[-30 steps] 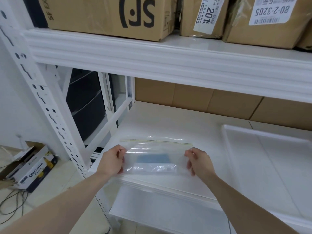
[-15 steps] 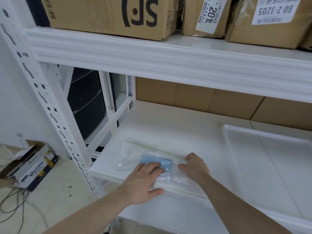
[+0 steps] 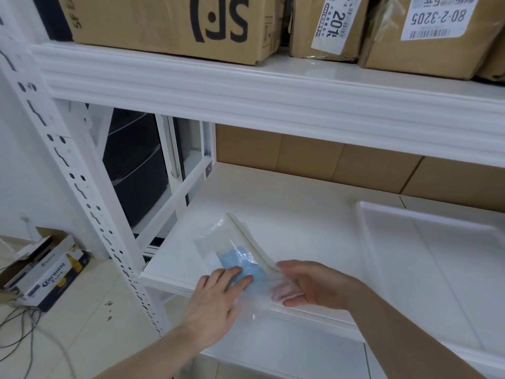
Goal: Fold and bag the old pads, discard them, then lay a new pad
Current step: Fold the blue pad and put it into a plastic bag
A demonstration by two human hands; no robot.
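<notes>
A clear zip bag lies at the front edge of the white shelf, turned at a slant with its zip edge curling up. Inside it is a folded blue pad. My left hand lies flat on the bag, and its straight fingers press on the blue pad. My right hand holds the bag's right side. Its fingers show through the plastic from underneath, and the thumb lies above the zip edge.
A shallow white tray sits on the shelf to the right. Cardboard boxes fill the upper shelf, just above head height. A perforated white upright stands at the left. On the floor lie a Corona box and cables.
The bag went from held up in both hands to lying on the shelf. My left hand came down flat on the pad, and my right hand turned the bag's right side up.
</notes>
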